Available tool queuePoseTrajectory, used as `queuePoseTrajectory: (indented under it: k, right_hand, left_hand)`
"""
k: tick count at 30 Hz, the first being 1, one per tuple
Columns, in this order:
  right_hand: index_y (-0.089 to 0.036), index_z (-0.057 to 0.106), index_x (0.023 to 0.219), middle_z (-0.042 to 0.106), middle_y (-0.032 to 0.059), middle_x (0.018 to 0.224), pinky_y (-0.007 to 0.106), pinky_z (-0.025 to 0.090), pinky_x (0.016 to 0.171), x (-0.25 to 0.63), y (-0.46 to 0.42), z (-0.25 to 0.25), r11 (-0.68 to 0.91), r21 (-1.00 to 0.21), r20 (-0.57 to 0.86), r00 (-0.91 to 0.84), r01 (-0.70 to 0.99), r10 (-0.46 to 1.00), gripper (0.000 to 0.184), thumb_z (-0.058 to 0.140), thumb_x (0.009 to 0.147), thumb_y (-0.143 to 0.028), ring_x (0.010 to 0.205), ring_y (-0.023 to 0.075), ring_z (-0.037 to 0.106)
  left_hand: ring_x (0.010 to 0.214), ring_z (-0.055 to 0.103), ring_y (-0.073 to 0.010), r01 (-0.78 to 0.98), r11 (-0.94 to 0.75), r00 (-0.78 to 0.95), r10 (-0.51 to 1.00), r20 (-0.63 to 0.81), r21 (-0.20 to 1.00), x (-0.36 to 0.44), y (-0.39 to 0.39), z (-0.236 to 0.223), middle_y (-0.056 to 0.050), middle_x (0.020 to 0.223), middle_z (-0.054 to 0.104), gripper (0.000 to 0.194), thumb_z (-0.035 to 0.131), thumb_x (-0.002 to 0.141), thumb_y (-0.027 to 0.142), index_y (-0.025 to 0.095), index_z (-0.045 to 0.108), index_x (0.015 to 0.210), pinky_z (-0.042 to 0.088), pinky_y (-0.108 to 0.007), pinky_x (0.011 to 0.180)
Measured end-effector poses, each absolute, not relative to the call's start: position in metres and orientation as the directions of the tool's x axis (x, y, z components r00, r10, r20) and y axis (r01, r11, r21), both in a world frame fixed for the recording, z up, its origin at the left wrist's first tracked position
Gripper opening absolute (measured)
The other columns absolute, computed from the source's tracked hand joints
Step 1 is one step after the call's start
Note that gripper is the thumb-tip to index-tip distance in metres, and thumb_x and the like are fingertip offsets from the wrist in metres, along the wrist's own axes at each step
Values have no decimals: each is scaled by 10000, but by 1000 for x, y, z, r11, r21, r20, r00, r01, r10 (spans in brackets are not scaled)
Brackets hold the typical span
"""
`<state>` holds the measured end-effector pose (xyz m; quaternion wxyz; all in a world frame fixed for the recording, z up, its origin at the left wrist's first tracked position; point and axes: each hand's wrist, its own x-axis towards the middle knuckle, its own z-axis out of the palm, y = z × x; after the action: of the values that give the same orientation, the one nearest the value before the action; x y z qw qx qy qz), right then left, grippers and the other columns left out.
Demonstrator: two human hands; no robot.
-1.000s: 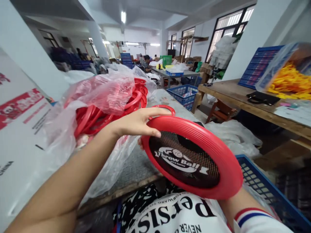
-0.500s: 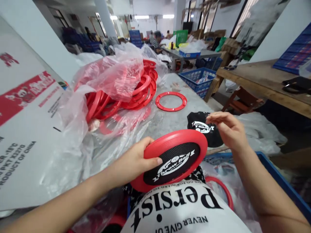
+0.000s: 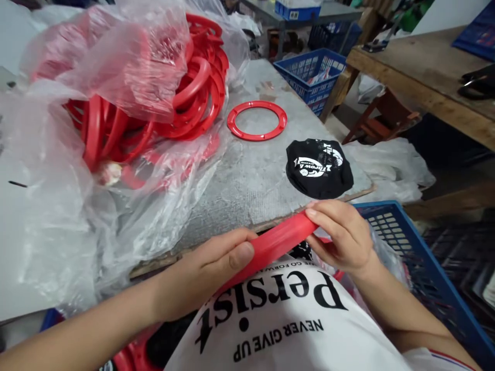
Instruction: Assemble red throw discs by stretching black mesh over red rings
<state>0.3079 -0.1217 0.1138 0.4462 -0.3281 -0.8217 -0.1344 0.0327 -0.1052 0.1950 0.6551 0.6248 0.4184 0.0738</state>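
A red throw-ball disc (image 3: pixel 280 239) is tipped nearly edge-on in front of my shirt, so its black printed centre is hidden. My left hand (image 3: pixel 220 265) grips its left side, thumb over the rim. On the right end of the rim, my right hand (image 3: pixel 342 234) has its fingers closed. Beyond the disc, black fabric covers (image 3: pixel 319 170) with white "Throw Ball" print lie on the grey table (image 3: pixel 247 190). A single red plastic ring (image 3: pixel 257 120) rests flat farther back.
Many red rings (image 3: pixel 197 98) spill from a clear plastic bag (image 3: pixel 112 56) at the table's left. A blue crate (image 3: pixel 421 257) stands below the table at my right, with another blue basket (image 3: pixel 309 77) beyond. A wooden table (image 3: pixel 417 67) is at the far right.
My right hand has come down from beside the black covers and taken hold of the disc's rim. The disc has turned from face-up to edge-on. My view has tilted downward.
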Motion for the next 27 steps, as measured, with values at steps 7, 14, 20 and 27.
queuePoseTrajectory:
  k: [7, 14, 20, 27]
  right_hand:
    - [-161, 551, 1396, 680, 133, 1198, 504, 601, 966, 308, -135, 100, 772, -268, 817, -289, 577, 499, 539, 691, 876, -124, 1165, 310, 661]
    - [-205, 505, 1439, 685, 136, 1249, 496, 620, 946, 310, -120, 85, 797, -270, 779, -364, 541, 511, 527, 649, 934, -163, 1152, 288, 676]
    - [-260, 479, 1418, 701, 100, 1179, 432, 630, 828, 306, -117, 78, 802, -305, 751, -388, 513, 534, 520, 654, 931, -205, 1042, 255, 706]
    - [-263, 615, 1288, 672, 99, 1176, 446, 634, 860, 295, -120, 64, 771, -203, 806, -344, 603, 481, 379, 664, 915, -218, 1083, 272, 677]
  left_hand:
    - [790, 577, -169, 427, 280, 687, 518, -510, 860, 32, -93, 180, -24, 877, 646, 446, 511, 928, 628, 199, 630, 953, 491, -280, 685]
    - [878, 604, -207, 474, 61, 674, 617, -406, 879, 32, -95, 167, -52, 953, 681, 461, 407, 984, 598, 209, 655, 992, 506, -314, 801]
    - [843, 590, -183, 478, 64, 678, 607, -414, 876, 27, -99, 152, -36, 937, 676, 481, 400, 983, 605, 195, 651, 1008, 489, -277, 753]
    - [756, 579, -161, 421, 260, 674, 551, -491, 869, 15, -96, 144, -23, 887, 665, 468, 537, 911, 639, 192, 629, 1015, 448, -251, 640]
